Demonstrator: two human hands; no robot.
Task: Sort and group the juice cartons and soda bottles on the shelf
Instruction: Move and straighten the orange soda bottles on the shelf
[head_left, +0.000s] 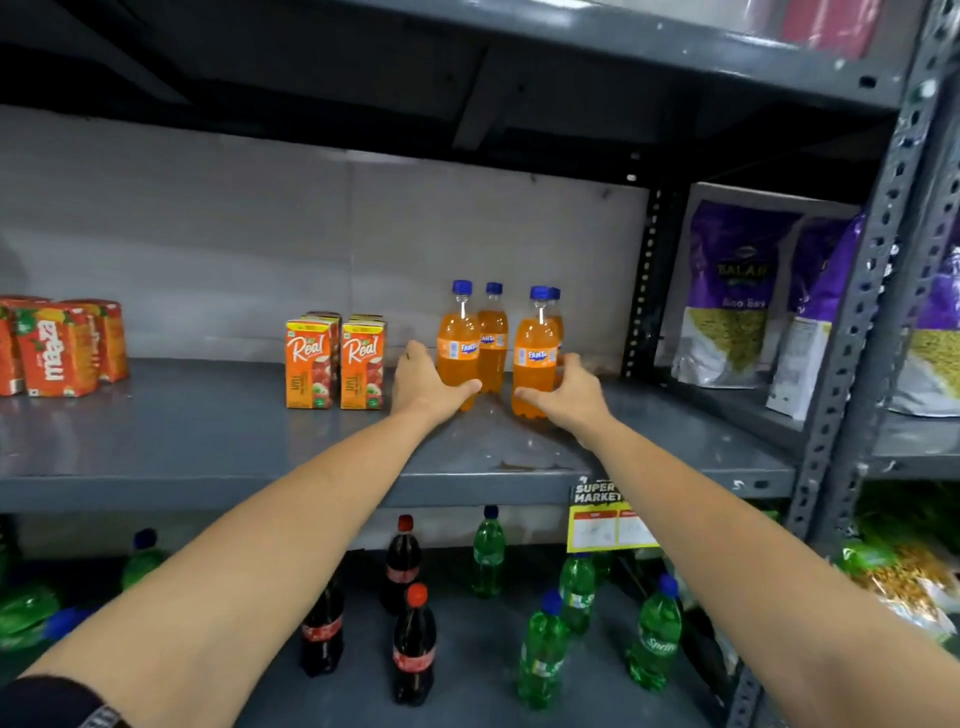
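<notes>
Several orange Fanta bottles with blue caps stand together on the grey shelf (208, 441). My left hand (423, 387) wraps the base of the front left Fanta bottle (457, 338). My right hand (569, 392) wraps the base of the front right Fanta bottle (535, 353). Two more Fanta bottles (492, 338) stand behind them. To the left stand the orange Real juice cartons (335, 364), in two rows. Red Maaza juice cartons (60, 348) sit at the far left.
Purple snack bags (737, 291) fill the neighbouring bay on the right, past a perforated metal upright (852, 332). On the shelf below stand cola bottles (413, 644) and green Sprite bottles (543, 654). A price tag (608, 519) hangs from the shelf edge.
</notes>
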